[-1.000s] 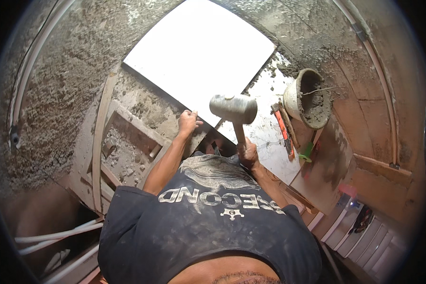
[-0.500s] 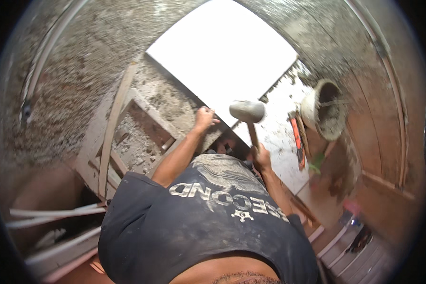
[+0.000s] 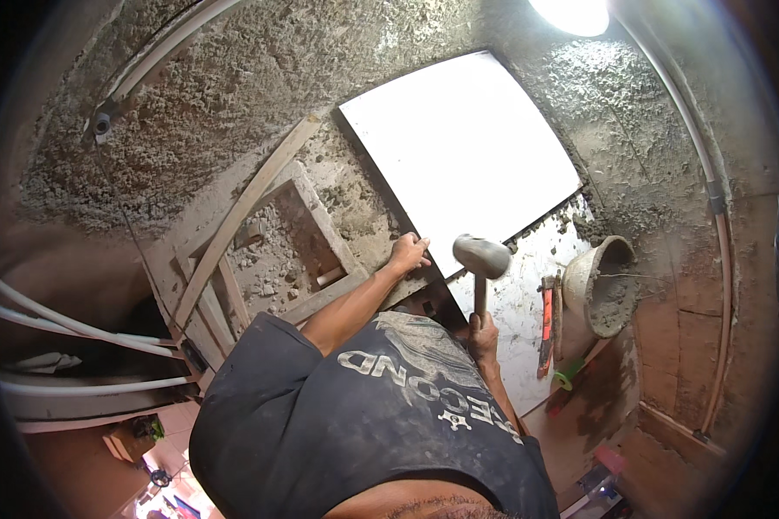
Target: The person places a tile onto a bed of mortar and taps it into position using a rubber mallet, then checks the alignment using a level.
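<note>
A large white tile with a dark edge lies in front of me against rough plaster. My left hand is at its near left corner, fingers curled over the edge. In my right hand is the wooden handle of a mallet, held upright. The mallet's thick grey head hangs over the tile's near edge; I cannot tell whether it touches. To the right of the tile, a white surface is spotted with mortar.
A bucket of mortar stands right, beside an orange-and-black tool and a green-handled thing. Left is a frame around rubble, with a wooden strip across it. White pipes jut out far left. A lamp glows above.
The view has swung, so the tile, bucket and both hands sit lower and further right. My left fingers, lifted slightly before, now lie on the tile's edge. The mallet stays in my right hand.
</note>
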The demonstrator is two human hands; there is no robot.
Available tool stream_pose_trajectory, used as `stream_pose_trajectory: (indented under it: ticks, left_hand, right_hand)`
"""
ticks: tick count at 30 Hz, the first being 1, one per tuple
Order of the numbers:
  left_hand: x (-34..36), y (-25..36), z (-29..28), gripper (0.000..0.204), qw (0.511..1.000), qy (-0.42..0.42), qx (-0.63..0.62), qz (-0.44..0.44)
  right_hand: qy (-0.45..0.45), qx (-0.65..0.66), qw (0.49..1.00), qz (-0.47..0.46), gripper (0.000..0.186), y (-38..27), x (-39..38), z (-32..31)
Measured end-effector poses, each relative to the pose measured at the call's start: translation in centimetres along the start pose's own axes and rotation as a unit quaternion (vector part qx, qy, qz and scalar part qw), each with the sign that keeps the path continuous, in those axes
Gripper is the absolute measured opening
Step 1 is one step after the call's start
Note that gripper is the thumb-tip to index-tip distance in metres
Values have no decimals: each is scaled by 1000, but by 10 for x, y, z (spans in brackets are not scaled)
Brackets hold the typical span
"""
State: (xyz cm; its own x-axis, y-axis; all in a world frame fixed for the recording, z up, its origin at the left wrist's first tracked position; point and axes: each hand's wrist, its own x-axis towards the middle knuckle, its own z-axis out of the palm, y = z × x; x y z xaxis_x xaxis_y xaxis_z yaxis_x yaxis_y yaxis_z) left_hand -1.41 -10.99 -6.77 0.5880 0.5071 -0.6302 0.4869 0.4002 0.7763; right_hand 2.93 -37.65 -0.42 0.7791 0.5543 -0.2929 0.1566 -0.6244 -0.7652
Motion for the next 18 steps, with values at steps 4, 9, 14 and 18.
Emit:
stream_pose_trajectory:
  ticks: [4,9,14,18]
  left_hand:
    - [2,-3,-3,31,1000,-5,10,7]
    - [-2,3,-1,31,1000,1,6,6]
    - [-2,8,-4,34,998,-19,52,18]
    - [-1,6,-5,30,999,-12,27,20]
  right_hand:
    - [-35,-22,999,12,51,8,4,-2]
    - [-69,-30,997,23,47,16,7,8]
    - [-43,-5,997,59,46,18,-5,4]
    - [-80,162,973,145,42,6,-26,-19]
